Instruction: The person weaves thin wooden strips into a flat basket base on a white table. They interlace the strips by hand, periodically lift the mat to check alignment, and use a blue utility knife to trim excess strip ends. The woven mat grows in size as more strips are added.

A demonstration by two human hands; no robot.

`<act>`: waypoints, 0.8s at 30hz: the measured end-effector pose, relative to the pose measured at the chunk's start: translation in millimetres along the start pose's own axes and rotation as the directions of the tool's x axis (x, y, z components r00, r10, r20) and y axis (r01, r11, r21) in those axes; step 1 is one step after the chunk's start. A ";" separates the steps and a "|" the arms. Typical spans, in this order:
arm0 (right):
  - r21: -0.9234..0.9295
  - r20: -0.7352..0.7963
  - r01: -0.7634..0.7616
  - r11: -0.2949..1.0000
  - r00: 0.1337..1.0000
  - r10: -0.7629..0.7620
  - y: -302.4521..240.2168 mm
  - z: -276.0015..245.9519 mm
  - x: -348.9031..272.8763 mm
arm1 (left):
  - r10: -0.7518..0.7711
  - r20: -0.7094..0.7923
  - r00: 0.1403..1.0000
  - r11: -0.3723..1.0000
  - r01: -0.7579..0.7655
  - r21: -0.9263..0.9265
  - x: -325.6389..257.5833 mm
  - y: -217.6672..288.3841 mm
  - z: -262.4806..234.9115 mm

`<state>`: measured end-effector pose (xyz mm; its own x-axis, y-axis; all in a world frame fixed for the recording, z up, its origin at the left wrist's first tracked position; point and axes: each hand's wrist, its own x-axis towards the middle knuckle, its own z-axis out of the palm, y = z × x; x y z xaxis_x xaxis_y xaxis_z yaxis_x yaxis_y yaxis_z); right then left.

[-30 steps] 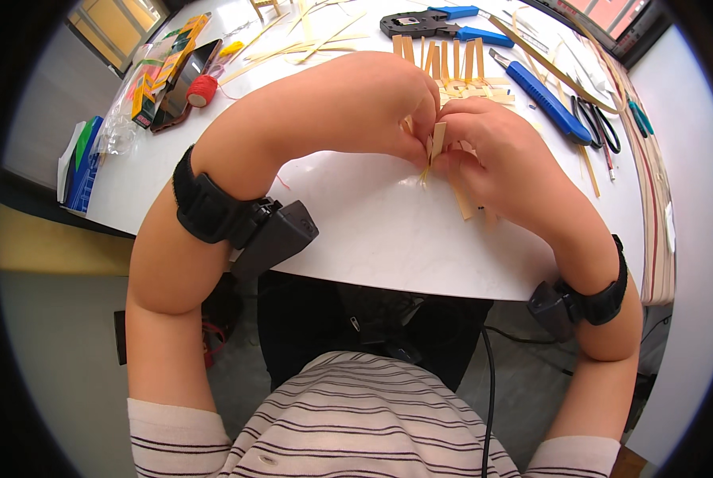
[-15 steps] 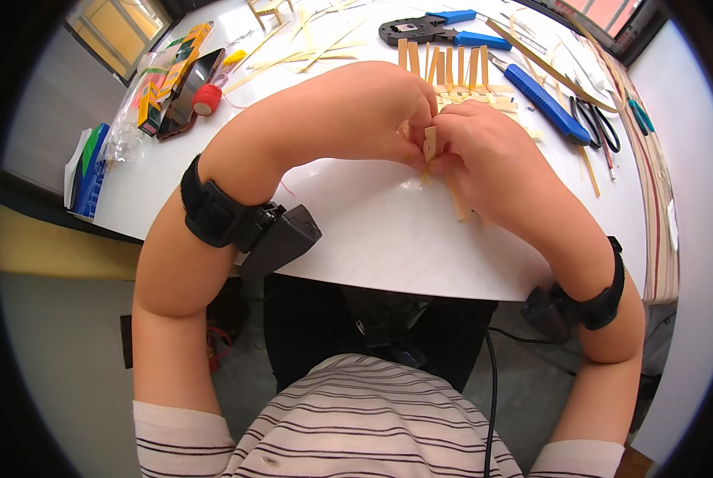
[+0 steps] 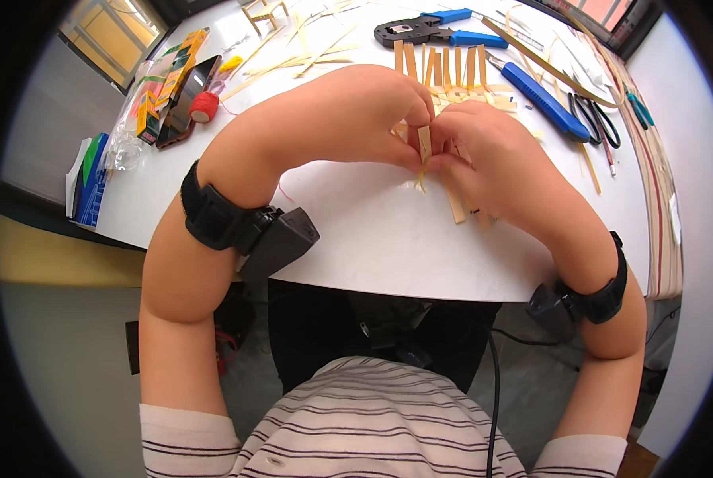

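A woven piece of flat bamboo strips (image 3: 469, 98) lies under and beyond my hands, several strip ends standing up along its far side. My left hand (image 3: 400, 127) is closed, thumb and fingertips pinching at one pale bamboo strip (image 3: 425, 142) near the piece's near edge. From the other side my right hand (image 3: 472, 147) pinches close to the same strip, its fingertips almost touching the left ones. A thin yellowish strand (image 3: 421, 182) hangs below the fingertips. Another strip end (image 3: 455, 203) pokes out under my right hand. My fingers hide the exact grip points.
Beyond the weave lies a crimping tool (image 3: 428, 30) with blue handles. To the right are a blue utility knife (image 3: 543, 102) and black scissors (image 3: 593, 119). Loose bamboo strips (image 3: 324, 56), a red thread spool (image 3: 204, 107) and a phone (image 3: 183, 107) lie to the left.
Both hands stay pinched at the same spot with only small finger movement. The pinched strip leans slightly less, and the view has shifted a little.
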<state>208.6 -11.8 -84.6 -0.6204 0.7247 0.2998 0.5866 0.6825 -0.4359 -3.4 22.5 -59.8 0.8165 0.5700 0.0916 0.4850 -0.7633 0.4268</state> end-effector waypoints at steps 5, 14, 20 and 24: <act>-0.010 -0.003 0.016 1.000 1.000 -0.016 1.4 1.1 -0.9 | -0.015 0.008 1.000 1.000 0.015 -0.013 -0.6 1.3 -0.6; 0.220 0.115 -0.131 0.967 0.988 0.107 1.1 -17.0 -3.2 | 0.069 0.029 0.997 0.995 -0.071 0.064 -8.3 4.0 -9.0; 0.247 -0.033 -0.044 0.968 0.998 0.054 10.0 -38.2 -1.3 | -0.020 -0.046 0.999 0.997 0.017 -0.070 -11.9 1.5 -30.8; 0.123 -0.213 -0.179 0.976 0.956 0.202 34.1 -54.5 0.1 | -0.057 -0.399 0.915 0.988 0.108 0.108 -17.6 -15.8 -45.0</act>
<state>257.0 16.7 -53.2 -0.3638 0.8508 0.3792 0.6196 0.5250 -0.5835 -39.5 38.2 -27.7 0.5951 0.6861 0.4184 0.6013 -0.7256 0.3346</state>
